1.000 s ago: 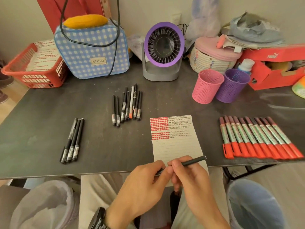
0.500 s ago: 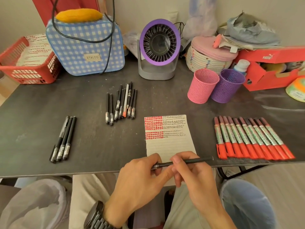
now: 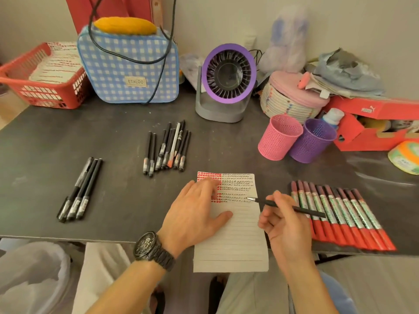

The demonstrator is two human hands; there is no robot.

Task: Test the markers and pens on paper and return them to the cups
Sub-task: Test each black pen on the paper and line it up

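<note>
Head view: the dark table [image 3: 122, 196] carries a row of red markers [image 3: 340, 211] at the right, a pink cup [image 3: 278, 141] touching a purple cup [image 3: 314, 143] behind them, a cluster of black pens [image 3: 167, 150] at centre and three black pens [image 3: 79, 191] at the left. A fan [image 3: 226, 80], a checked bag [image 3: 129, 64] and a red basket [image 3: 45, 91] stand along the wall. My left hand [image 3: 195, 214] lies flat on the lined paper [image 3: 233, 241], fingers straight, and covers part of the red test marks. My right hand [image 3: 283, 225] pinches a black pen [image 3: 303, 210] between thumb and fingers. The rear end of the pen crosses in front of the leftmost markers. The long axis of the pen runs nearly level, with the metal tip pointing left at the paper's right edge, beside the last written line; tip contact with the sheet cannot be determined. Half a second ago both hands held this pen at the near table edge; now the right hand alone holds it, and the left hand has moved onto the paper.
</note>
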